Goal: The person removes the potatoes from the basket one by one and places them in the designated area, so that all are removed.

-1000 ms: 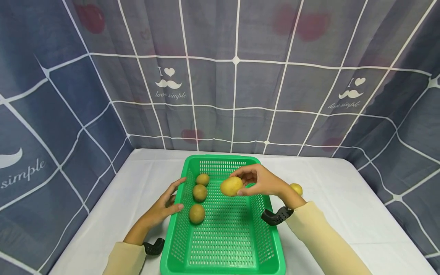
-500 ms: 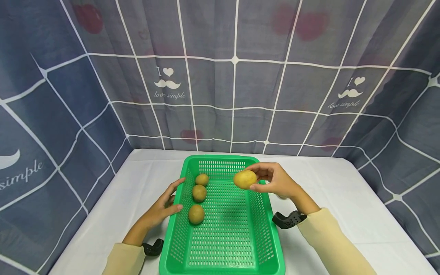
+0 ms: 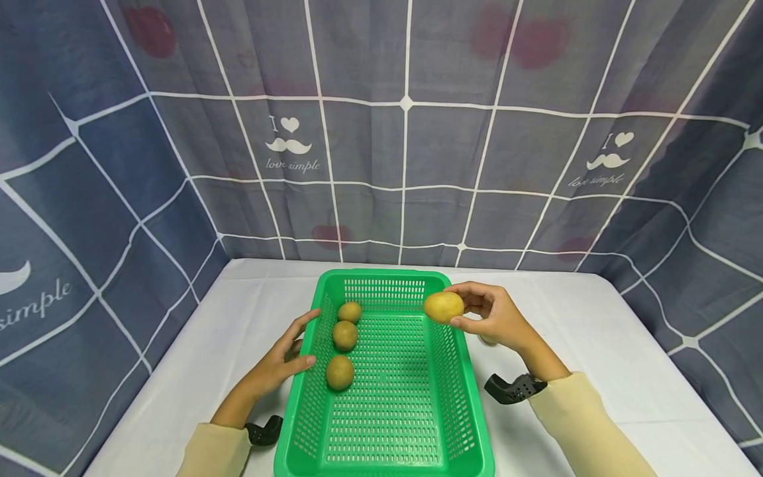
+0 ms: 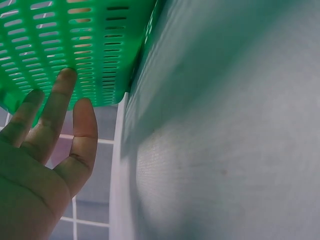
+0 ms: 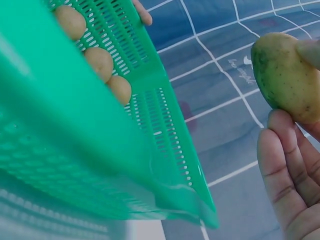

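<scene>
A green perforated plastic basket (image 3: 387, 457) stands on the white table. Along its left inside lie three round brownish fruits, the near one (image 3: 340, 372), the middle one (image 3: 345, 336) and the far one (image 3: 350, 312). My right hand (image 3: 491, 317) pinches a yellow oval fruit (image 3: 444, 307), speckled with small dark dots in the right wrist view, over the basket's right rim. My left hand (image 3: 275, 361) rests against the left side, thumb and index finger over the rim. In the left wrist view its other fingers (image 4: 55, 102) lie fairly straight against the outer wall.
A pale rounded thing (image 3: 487, 340) sits on the table right of the basket, mostly hidden by my right hand. The white tabletop (image 3: 608, 371) extends on both sides. A grey-blue checked curtain (image 3: 369, 152) encloses the back and sides.
My right hand has carried the yellow fruit rightward from over the middle of the basket to its right rim. The left hand and the three fruits inside have stayed put.
</scene>
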`<control>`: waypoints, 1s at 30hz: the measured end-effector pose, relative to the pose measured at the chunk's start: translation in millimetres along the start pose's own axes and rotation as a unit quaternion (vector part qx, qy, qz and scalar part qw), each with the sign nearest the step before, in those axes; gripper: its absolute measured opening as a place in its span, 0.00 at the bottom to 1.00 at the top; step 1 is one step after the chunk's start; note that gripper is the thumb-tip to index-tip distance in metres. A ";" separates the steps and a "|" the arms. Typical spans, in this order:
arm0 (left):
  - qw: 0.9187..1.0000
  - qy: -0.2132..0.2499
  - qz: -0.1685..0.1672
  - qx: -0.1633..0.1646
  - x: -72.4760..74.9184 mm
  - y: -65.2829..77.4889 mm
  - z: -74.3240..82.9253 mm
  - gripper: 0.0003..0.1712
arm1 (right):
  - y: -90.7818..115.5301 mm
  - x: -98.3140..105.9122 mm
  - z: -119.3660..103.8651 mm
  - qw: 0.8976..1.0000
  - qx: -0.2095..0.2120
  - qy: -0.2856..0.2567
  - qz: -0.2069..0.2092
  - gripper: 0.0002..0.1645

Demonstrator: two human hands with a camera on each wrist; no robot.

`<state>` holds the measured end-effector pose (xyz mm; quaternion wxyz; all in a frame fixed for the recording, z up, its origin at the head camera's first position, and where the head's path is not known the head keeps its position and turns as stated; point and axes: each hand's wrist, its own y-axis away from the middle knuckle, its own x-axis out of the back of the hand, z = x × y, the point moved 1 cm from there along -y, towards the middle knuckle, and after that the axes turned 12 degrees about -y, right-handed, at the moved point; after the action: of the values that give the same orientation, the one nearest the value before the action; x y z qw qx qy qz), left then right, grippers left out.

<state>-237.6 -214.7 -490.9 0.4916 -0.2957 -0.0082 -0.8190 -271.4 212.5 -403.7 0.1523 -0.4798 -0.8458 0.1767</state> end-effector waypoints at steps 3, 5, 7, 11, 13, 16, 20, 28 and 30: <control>1.000 0.001 0.002 -0.002 -0.7 -0.5 -0.2 0.45 | 4.3 2.8 0.6 1.000 0.005 -0.008 0.016 0.25; 1.000 0.001 0.002 -0.002 -0.9 -0.6 -0.2 0.45 | 6.7 4.3 0.8 1.000 0.008 -0.009 0.026 0.25; 1.000 0.000 0.002 -0.002 -0.8 -0.6 -0.1 0.45 | 9.1 6.0 1.2 0.999 0.010 -0.008 0.037 0.24; 1.000 0.004 -0.001 0.000 0.2 0.0 -0.3 0.46 | 13.8 9.2 2.3 0.998 0.010 -0.004 0.058 0.23; 1.000 0.008 -0.003 0.001 0.7 0.4 -0.6 0.46 | 16.3 10.9 2.9 0.998 0.010 0.001 0.069 0.23; 1.000 0.014 -0.006 -0.003 1.0 0.5 -1.0 0.46 | 20.0 13.5 4.3 0.996 0.014 0.002 0.090 0.23; 0.999 0.028 -0.010 -0.012 0.6 0.6 -3.1 0.45 | 25.0 16.9 5.2 0.993 0.021 -0.006 0.116 0.24; 0.999 0.031 -0.012 -0.012 0.6 0.1 -4.0 0.46 | 37.5 21.6 6.3 0.984 0.010 -0.004 0.178 0.24; 0.999 0.030 -0.010 -0.012 0.7 0.4 -4.3 0.46 | 40.5 21.7 6.4 0.982 0.006 -0.011 0.189 0.24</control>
<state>-239.6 -216.8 -494.2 0.4797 -0.2770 0.0138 -0.8324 -254.1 249.6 -425.4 0.1100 -0.6282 -0.7404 0.2123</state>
